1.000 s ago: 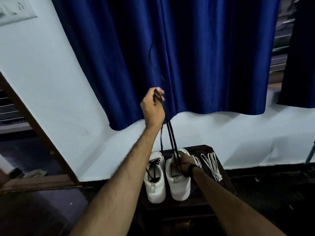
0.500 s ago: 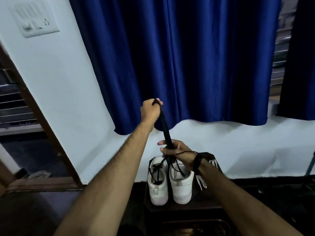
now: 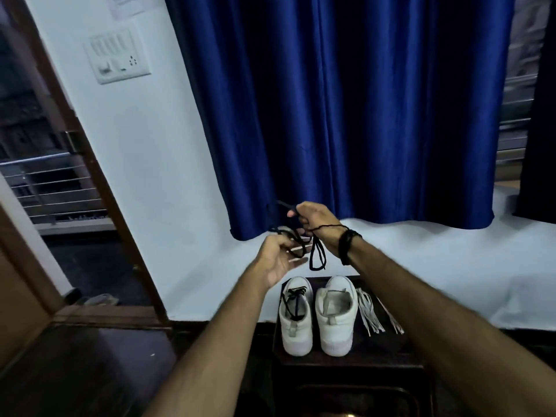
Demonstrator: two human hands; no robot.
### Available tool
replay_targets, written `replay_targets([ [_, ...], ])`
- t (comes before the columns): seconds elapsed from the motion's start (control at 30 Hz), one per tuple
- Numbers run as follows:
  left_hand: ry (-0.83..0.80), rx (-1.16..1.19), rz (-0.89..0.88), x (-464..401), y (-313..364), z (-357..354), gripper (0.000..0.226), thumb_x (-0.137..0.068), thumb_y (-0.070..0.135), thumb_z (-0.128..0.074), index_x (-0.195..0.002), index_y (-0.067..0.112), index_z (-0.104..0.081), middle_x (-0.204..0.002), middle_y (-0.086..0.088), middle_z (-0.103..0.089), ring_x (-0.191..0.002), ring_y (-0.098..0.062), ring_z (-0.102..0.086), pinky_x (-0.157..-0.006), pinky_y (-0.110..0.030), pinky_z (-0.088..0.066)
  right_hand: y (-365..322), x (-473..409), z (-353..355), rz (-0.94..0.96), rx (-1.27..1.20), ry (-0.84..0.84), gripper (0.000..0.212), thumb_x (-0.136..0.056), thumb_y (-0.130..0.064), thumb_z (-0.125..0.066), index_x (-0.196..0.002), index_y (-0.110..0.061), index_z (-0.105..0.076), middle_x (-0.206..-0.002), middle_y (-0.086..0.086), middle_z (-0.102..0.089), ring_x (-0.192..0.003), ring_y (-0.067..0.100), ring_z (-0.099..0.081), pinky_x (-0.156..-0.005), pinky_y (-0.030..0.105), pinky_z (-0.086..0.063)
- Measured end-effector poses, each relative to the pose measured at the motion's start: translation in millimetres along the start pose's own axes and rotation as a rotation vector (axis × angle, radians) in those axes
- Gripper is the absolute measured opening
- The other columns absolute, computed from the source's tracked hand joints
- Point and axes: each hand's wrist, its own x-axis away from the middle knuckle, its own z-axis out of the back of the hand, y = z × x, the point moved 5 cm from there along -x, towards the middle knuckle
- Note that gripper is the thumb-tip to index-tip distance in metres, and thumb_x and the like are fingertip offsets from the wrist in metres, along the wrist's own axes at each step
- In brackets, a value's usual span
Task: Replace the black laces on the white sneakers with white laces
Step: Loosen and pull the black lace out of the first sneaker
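Two white sneakers stand side by side on a dark wooden stool [image 3: 349, 361]. The left sneaker [image 3: 294, 319] still carries black laces; the right sneaker [image 3: 336, 314] has none in its eyelets. A loose black lace [image 3: 316, 254] hangs in loops in the air above the shoes. My right hand [image 3: 316, 222] grips its upper part with curled fingers. My left hand [image 3: 278, 257], palm up and blurred, holds the lower loops in its fingers. White laces [image 3: 368, 313] lie on the stool to the right of the sneakers.
A blue curtain [image 3: 346, 109] hangs on the white wall behind the stool. A switch panel [image 3: 118, 58] is on the wall at upper left. A wooden door frame [image 3: 90, 182] and an open doorway with a railing stand to the left.
The black lace has come fully out of the right sneaker. My left hand dropped from high up to below my right hand, which rose off the shoe; both now gather the lace.
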Motion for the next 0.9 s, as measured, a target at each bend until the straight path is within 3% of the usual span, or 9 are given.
replay_targets([
  [0.13, -0.115, 0.386, 0.047, 24.8, -20.0, 18.6, 0.050, -0.089, 0.037, -0.040, -0.117, 0.005, -0.066, -0.113, -0.020, -0.066, -0.112, -0.039, -0.058, -0.107, -0.065, -0.031, 16.0, 4.1, -26.1, -0.048, 0.020, -0.073, 0.027, -0.100, -0.018, -0.041, -0.087, -0.011, -0.064, -0.052, -0.013, -0.046, -0.048, 0.004, -0.036, -0.045, 0.017, -0.030],
  [0.23, -0.106, 0.564, 0.098, 40.4, -37.1, 50.1, 0.104, -0.072, 0.089, -0.038, -0.129, 0.006, -0.061, -0.133, -0.024, -0.057, -0.123, -0.043, -0.054, -0.108, -0.069, -0.027, 33.0, 8.5, -59.3, -0.027, 0.103, -0.165, 0.027, -0.099, -0.022, -0.046, -0.086, -0.014, -0.067, -0.061, -0.012, -0.050, -0.055, 0.006, -0.043, -0.053, 0.019, -0.036],
  [0.3, -0.082, 0.597, 0.126, 54.3, -44.4, 67.7, 0.122, -0.057, 0.099, -0.037, -0.136, 0.008, -0.055, -0.138, -0.028, -0.052, -0.125, -0.047, -0.051, -0.108, -0.068, -0.029, 47.7, 14.1, -85.3, -0.029, 0.221, -0.269, 0.025, -0.097, -0.027, -0.052, -0.083, -0.019, -0.071, -0.070, -0.006, -0.058, -0.063, 0.007, -0.054, -0.058, 0.023, -0.045],
  [0.37, 0.019, 0.576, 0.128, 67.6, -44.8, 85.1, 0.110, -0.063, 0.094, -0.043, -0.131, 0.009, -0.058, -0.131, -0.025, -0.059, -0.115, -0.043, -0.060, -0.101, -0.061, -0.042, 65.7, 20.6, -113.1, -0.019, 0.395, -0.402, 0.018, -0.092, -0.029, -0.061, -0.081, -0.022, -0.074, -0.077, -0.003, -0.066, -0.070, 0.008, -0.059, -0.067, 0.029, -0.051],
  [0.43, 0.220, 0.466, 0.140, 78.1, -45.0, 108.9, 0.073, -0.084, 0.076, -0.047, -0.110, 0.011, -0.068, -0.100, -0.013, -0.071, -0.084, -0.027, -0.070, -0.074, -0.043, -0.059, 80.2, 26.1, -136.6, 0.054, 0.617, -0.447, 0.009, -0.085, -0.031, -0.069, -0.083, -0.026, -0.077, -0.080, -0.008, -0.067, -0.077, 0.008, -0.061, -0.076, 0.028, -0.052],
  [0.53, 0.503, 0.277, 0.210, 91.4, -50.8, 156.8, 0.037, -0.102, 0.043, -0.042, -0.087, 0.016, -0.063, -0.059, 0.002, -0.050, -0.047, -0.008, -0.041, -0.045, -0.018, -0.040, 86.4, 37.4, -159.2, 0.116, 0.620, -0.370, 0.014, -0.078, -0.038, -0.077, -0.088, -0.028, -0.078, -0.085, -0.008, -0.065, -0.076, 0.003, -0.057, -0.068, 0.011, -0.043],
  [0.6, 0.616, 0.173, 0.230, 98.2, -52.5, 191.0, 0.033, -0.104, 0.034, -0.038, -0.083, 0.015, -0.055, -0.057, 0.002, -0.042, -0.043, -0.008, -0.032, -0.042, -0.017, -0.030, 92.4, 46.6, -166.0, 0.121, 0.521, -0.297, 0.020, -0.078, -0.037, -0.077, -0.094, -0.026, -0.076, -0.086, -0.010, -0.065, -0.070, -0.003, -0.052, -0.063, 0.005, -0.036],
  [0.73, 0.735, -0.134, 0.240, 99.8, -63.2, 247.6, 0.035, -0.103, 0.035, -0.043, -0.081, 0.012, -0.058, -0.061, -0.003, -0.045, -0.044, -0.011, -0.035, -0.041, -0.019, -0.029, 137.3, 77.9, -180.5, 0.026, 0.432, -0.308, 0.008, -0.081, -0.024, -0.075, -0.087, -0.028, -0.073, -0.078, -0.008, -0.068, -0.058, -0.007, -0.052, -0.061, 0.010, -0.039],
  [0.9, 0.760, -0.341, 0.345, 94.8, -144.0, 290.1, 0.023, -0.097, 0.026, -0.057, -0.085, 0.006, -0.061, -0.062, -0.009, -0.053, -0.043, -0.018, -0.043, -0.041, -0.019, -0.034, 233.6, 119.4, -194.7, -0.191, 0.545, -0.388, 0.016, -0.084, -0.019, -0.070, -0.100, -0.019, -0.069, -0.084, -0.002, -0.069, -0.074, 0.006, -0.060, -0.064, 0.004, -0.038],
])
